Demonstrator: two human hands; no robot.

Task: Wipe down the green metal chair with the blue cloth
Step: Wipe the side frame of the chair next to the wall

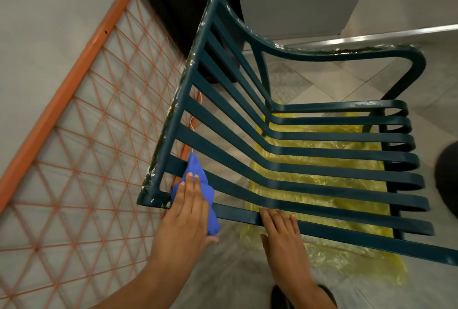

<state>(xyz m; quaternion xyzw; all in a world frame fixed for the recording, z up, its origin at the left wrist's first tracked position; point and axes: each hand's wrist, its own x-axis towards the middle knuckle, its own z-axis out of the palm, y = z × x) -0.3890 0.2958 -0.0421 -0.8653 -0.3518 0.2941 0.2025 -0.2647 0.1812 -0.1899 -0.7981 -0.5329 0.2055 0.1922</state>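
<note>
- Left hand (188, 207), fingers flat, presses the blue cloth (198, 184) onto the green chair (309, 160) back's nearest slats.
- Slats run toward one o'clock; right hand (280, 229) rests flat, steadying.

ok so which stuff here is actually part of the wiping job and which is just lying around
Part of the job:
- green metal chair
- blue cloth, pressed on a slat by the left hand
- right hand, resting on the near slat

Just lying about:
- yellow plastic sheet on the floor under the chair
- orange wire grid panel beside it
</note>
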